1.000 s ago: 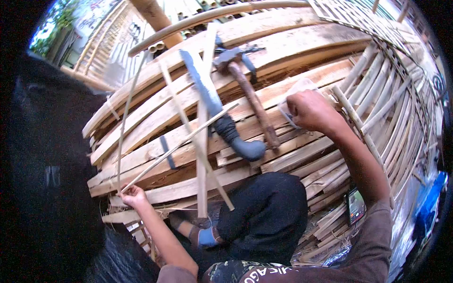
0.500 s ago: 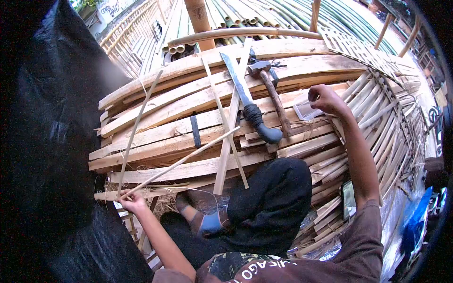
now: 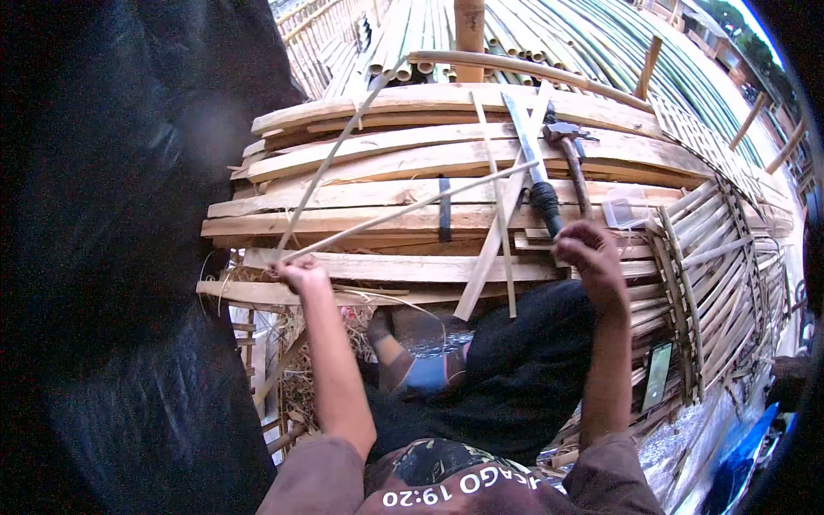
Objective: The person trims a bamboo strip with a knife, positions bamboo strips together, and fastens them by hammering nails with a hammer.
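Note:
My left hand (image 3: 300, 273) is closed around the near ends of two thin bamboo strips. One strip (image 3: 330, 163) slants up and away; the other bamboo strip (image 3: 412, 206) runs to the right across the planks. They meet in a narrow V at my fingers. My right hand (image 3: 592, 256) is pinched closed in front of the machete (image 3: 525, 137), partly covering its dark handle; anything between the fingertips is too small to make out. Beside the machete lies a hammer (image 3: 577, 172) with a wooden handle. A clear plastic box (image 3: 625, 210) sits beyond my right hand.
Stacked wooden planks (image 3: 343, 193) form the work surface, with loose slats (image 3: 498, 232) across them and a short dark bar (image 3: 445, 210). A phone (image 3: 657, 376) rests at right by bundled bamboo slats (image 3: 708, 283). A black sheet (image 3: 154, 257) hangs at left; bamboo poles (image 3: 549, 43) lie behind.
My right hand has moved from the plastic box inward, to the machete handle. My left hand has risen with the two strips still in it. The view has shifted left.

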The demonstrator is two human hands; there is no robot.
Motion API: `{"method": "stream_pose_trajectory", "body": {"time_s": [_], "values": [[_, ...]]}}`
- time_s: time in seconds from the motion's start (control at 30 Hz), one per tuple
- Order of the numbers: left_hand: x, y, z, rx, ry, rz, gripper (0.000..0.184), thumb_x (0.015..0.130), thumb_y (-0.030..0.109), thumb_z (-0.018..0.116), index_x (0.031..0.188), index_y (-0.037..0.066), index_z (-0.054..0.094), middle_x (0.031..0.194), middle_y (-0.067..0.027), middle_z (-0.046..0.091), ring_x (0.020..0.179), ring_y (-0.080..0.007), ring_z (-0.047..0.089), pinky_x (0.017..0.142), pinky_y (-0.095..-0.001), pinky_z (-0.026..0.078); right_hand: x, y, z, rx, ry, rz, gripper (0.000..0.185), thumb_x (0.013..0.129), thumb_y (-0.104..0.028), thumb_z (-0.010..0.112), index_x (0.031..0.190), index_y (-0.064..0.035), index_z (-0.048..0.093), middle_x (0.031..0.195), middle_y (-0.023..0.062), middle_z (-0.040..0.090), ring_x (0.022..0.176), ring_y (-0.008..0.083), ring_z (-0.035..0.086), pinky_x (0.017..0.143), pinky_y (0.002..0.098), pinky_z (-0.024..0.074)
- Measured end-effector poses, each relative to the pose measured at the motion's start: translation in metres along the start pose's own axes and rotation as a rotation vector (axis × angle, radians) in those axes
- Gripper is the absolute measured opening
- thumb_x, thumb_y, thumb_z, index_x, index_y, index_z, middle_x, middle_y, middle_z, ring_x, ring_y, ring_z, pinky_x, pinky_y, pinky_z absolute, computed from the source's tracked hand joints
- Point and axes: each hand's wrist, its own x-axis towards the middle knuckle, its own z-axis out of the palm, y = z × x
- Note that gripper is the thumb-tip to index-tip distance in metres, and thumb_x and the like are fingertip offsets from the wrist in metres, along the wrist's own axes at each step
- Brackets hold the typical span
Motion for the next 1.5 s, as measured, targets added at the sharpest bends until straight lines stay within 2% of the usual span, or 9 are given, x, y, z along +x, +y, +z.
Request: {"method": "stream_pose_trajectory", "body": {"time_s": [0.13, 0.23, 0.33, 0.4, 0.6, 0.67, 1.03, 1.17, 1.5], "values": [[0.02, -0.036, 0.009, 0.042, 0.119, 0.046, 0.036, 0.096, 0.053, 0.052, 0.094, 0.017, 0.052, 0.073, 0.0023, 0.051, 0.055, -0.0063, 0.044, 0.045, -0.0176, 0.031, -0.021, 0.028, 0.045, -0.188, -0.167, 0.102, 0.014, 0.084, -0.007, 0.072, 0.095, 0.0004, 0.068, 0.085, 0.0036, 0.068, 0.079, 0.0103, 0.063, 0.073, 0.0253, 0.0506], [0.011, -0.043, 0.019, 0.013, 0.205, 0.061, 0.03, 0.097, 0.046, 0.053, 0.084, 0.018, 0.051, 0.067, 0.0051, 0.049, 0.051, -0.0068, 0.04, 0.045, -0.0174, 0.033, -0.026, 0.037, 0.045, -0.236, -0.177, 0.076, 0.013, 0.084, -0.007, 0.071, 0.094, 0.0006, 0.067, 0.084, 0.0051, 0.068, 0.079, 0.0131, 0.065, 0.074, 0.027, 0.0521], [0.008, -0.052, 0.014, -0.056, 0.19, 0.053, 0.03, 0.098, 0.044, 0.053, 0.09, 0.015, 0.053, 0.073, 0.0033, 0.054, 0.057, -0.0073, 0.049, 0.051, -0.0186, 0.044, -0.029, 0.036, 0.044, -0.283, -0.158, 0.141, 0.012, 0.085, -0.006, 0.071, 0.094, 0.0006, 0.067, 0.084, 0.005, 0.068, 0.08, 0.013, 0.064, 0.075, 0.0269, 0.0519], [0.007, -0.056, 0.005, -0.094, 0.085, 0.11, 0.039, 0.098, 0.041, 0.055, 0.112, 0.005, 0.056, 0.098, -0.0055, 0.061, 0.076, -0.0111, 0.058, 0.069, -0.021, 0.055, -0.026, 0.042, 0.044, -0.289, -0.169, 0.128, 0.012, 0.085, -0.006, 0.07, 0.094, 0.0006, 0.066, 0.085, 0.0045, 0.068, 0.081, 0.0128, 0.064, 0.076, 0.0269, 0.0519], [-0.017, -0.057, -0.018, 0.047, -0.074, 0.162, 0.047, 0.095, 0.045, 0.057, 0.118, 0.004, 0.053, 0.11, -0.0075, 0.059, 0.097, -0.0137, 0.06, 0.082, -0.0217, 0.056, -0.026, 0.045, 0.051, -0.239, -0.132, 0.207, 0.012, 0.084, -0.005, 0.071, 0.095, -0.0003, 0.066, 0.085, 0.0039, 0.068, 0.08, 0.0122, 0.064, 0.075, 0.0261, 0.0518], [-0.023, -0.059, -0.022, -0.017, -0.014, 0.191, 0.047, 0.095, 0.037, 0.061, 0.114, -0.006, 0.056, 0.104, -0.0139, 0.062, 0.09, -0.0191, 0.064, 0.081, -0.0238, 0.057, -0.023, 0.047, 0.05, -0.251, -0.127, 0.206, 0.012, 0.084, -0.004, 0.071, 0.095, -0.0005, 0.066, 0.084, 0.0037, 0.068, 0.079, 0.0121, 0.064, 0.075, 0.0258, 0.0519], [-0.092, -0.078, -0.012, -0.022, -0.041, 0.068, 0.06, 0.095, 0.045, 0.057, 0.132, 0.0, 0.043, 0.122, -0.0125, 0.05, 0.104, -0.0202, 0.058, 0.093, -0.0234, 0.054, -0.023, 0.046, 0.053, -0.271, -0.139, 0.222, 0.011, 0.084, -0.004, 0.07, 0.094, 0.0002, 0.066, 0.083, 0.004, 0.067, 0.076, 0.0127, 0.064, 0.072, 0.0265, 0.0519], [-0.106, -0.099, -0.017, -0.031, -0.016, 0.026, 0.043, 0.096, 0.037, 0.06, 0.105, -0.006, 0.056, 0.1, -0.0126, 0.059, 0.091, -0.0201, 0.063, 0.083, -0.0254, 0.058, -0.023, 0.045, 0.053, -0.299, -0.137, 0.208, 0.011, 0.084, -0.004, 0.07, 0.093, 0.0003, 0.066, 0.082, 0.0042, 0.067, 0.077, 0.0129, 0.064, 0.072, 0.0268, 0.0519], [-0.124, -0.102, -0.02, 0.112, -0.087, 0.074, 0.039, 0.096, 0.033, 0.06, 0.111, -0.003, 0.057, 0.095, -0.0085, 0.062, 0.089, -0.0163, 0.062, 0.079, -0.0248, 0.056, -0.021, 0.05, 0.05, -0.408, -0.188, 0.17, 0.013, 0.084, -0.005, 0.07, 0.094, 0.0021, 0.067, 0.08, 0.0035, 0.068, 0.075, 0.0097, 0.062, 0.069, 0.0259, 0.0505]]}}
